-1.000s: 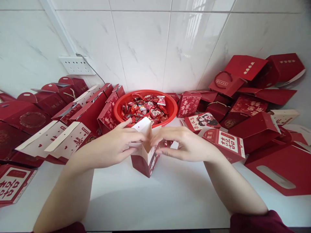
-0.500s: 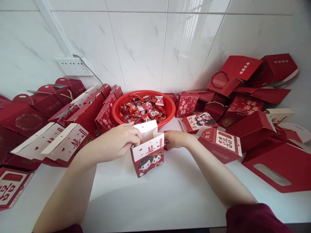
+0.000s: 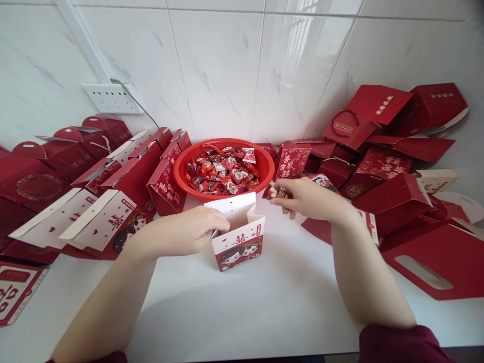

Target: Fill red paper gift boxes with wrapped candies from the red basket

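A red and white gift box with a cartoon couple on its front stands upright on the white table, its top open. My left hand grips the box's left edge, fingers closed over the rim. Right of the box and a little above the table, my right hand pinches a wrapped candy in a dark red wrapper. Behind the box sits a red plastic basin filled with many wrapped candies. The inside bottom of the box is hidden from me.
Closed red and white boxes and dark red boxes line the left side. On the right is a pile of red boxes, one with a handle slot near the front. A power strip is on the tiled wall.
My right hand has risen and moved right, away from the box, with the candy now showing in its fingers. The box has shifted slightly right, my left hand still on it.
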{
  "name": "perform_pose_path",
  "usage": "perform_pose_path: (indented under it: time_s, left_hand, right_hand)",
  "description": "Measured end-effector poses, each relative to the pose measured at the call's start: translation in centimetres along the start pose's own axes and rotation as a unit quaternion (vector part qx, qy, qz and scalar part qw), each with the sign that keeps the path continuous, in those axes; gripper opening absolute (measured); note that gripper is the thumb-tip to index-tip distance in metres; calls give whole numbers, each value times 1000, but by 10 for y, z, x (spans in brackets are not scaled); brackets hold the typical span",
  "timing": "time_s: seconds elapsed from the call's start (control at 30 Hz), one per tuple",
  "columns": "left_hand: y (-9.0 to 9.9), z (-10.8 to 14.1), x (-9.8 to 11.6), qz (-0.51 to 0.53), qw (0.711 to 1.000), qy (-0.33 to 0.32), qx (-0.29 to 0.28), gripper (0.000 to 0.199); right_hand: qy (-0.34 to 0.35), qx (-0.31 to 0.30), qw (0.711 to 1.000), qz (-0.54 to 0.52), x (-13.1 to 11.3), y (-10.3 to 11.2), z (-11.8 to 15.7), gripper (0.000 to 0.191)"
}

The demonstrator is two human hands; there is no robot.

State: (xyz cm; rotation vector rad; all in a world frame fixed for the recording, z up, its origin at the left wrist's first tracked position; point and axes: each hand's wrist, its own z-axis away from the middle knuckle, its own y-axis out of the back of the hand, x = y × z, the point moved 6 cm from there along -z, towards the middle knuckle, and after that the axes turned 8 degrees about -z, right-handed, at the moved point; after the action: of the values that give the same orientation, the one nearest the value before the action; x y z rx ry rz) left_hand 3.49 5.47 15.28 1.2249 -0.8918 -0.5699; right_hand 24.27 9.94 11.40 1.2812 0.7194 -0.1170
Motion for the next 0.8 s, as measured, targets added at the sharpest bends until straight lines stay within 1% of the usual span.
perform_pose_path:
  time_s: [0.07, 0.1, 0.13, 0.17, 0.23, 0.27, 0.33, 0.37, 0.43, 0.53, 0.6, 0.7, 0.8]
  left_hand:
    - [-7, -3, 2, 25, 999, -21, -25, 34]
    - [-11, -5, 3, 32, 998, -29, -38, 34]
    - [-14, -7, 5, 28, 998, -30, -37, 33]
    - [-16, -8, 7, 19, 999, -27, -29, 31]
    - [-18, -11, 15, 2, 1000, -19, -1, 26]
    - [-18, -12, 20, -8, 1000, -21, 17, 25]
    - [-18, -12, 30, -30, 997, -43, 54, 29]
    - [-18, -11, 35, -47, 995, -61, 68, 31]
    - [-19, -9, 41, -84, 988, -94, 86, 33]
    - [-20, -8, 39, -111, 985, -105, 84, 31]
    - [-22, -8, 34, -115, 987, -91, 61, 34]
    - [-25, -9, 26, -122, 991, -46, 14, 35]
    - [-28, -9, 22, -134, 991, -22, -6, 31]
  right_hand:
    - [30, 61, 992, -107, -12, 22, 18, 19]
    - [57, 82, 982, -159, -20, 28, 26, 22]
    - [94, 95, 969, -208, -29, 31, 31, 23]
    - [137, 98, 954, -249, -38, 32, 36, 23]
    - [215, 79, 928, -294, -56, 25, 40, 21]
    - [245, 65, 922, -294, -63, 20, 41, 20]
    - [281, 40, 925, -251, -74, 9, 41, 20]
    - [289, 30, 933, -213, -78, 4, 40, 20]
    - [282, 19, 950, -132, -80, -3, 37, 22]
    - [248, 11, 967, -58, -76, -5, 33, 25]
    - [240, 10, 970, -44, -73, -3, 31, 26]
    - [225, 16, 974, -33, -67, 1, 30, 28]
    - [199, 19, 980, -18, -62, 3, 28, 29]
